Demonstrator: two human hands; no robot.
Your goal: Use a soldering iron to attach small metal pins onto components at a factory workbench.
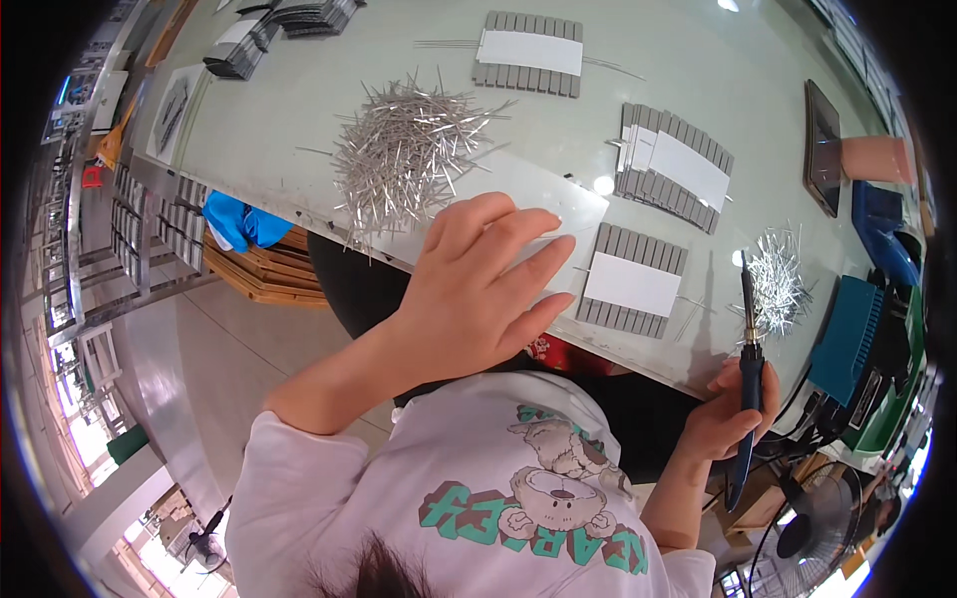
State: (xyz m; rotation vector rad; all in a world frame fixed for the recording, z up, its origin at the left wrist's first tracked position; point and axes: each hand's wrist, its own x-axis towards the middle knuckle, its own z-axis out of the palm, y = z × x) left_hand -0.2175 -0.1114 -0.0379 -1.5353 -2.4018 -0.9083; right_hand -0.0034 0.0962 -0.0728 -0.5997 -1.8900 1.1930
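My left hand [488,274] hovers over the table's near edge with its fingers spread, and nothing shows in it. Just beyond it lies a big tangled pile of thin metal pins [404,149], beside a pale sheet [543,189]. In my right hand [720,414] is a soldering iron [750,374] with a dark blue handle, its tip pointing away from me. That tip is close to a smaller heap of shiny pins [780,279]. Between the hands sits a row of grey bars [648,324] with a white label across it. Two similar rows [688,169] [528,52] lie farther back.
Stacks of dark bars [239,45] stand at the far left. A phone-like dark slab [822,149], a pink cup [877,159], a blue holder [887,234] and a teal box [847,324] line the right side. A fan [807,518] stands at lower right.
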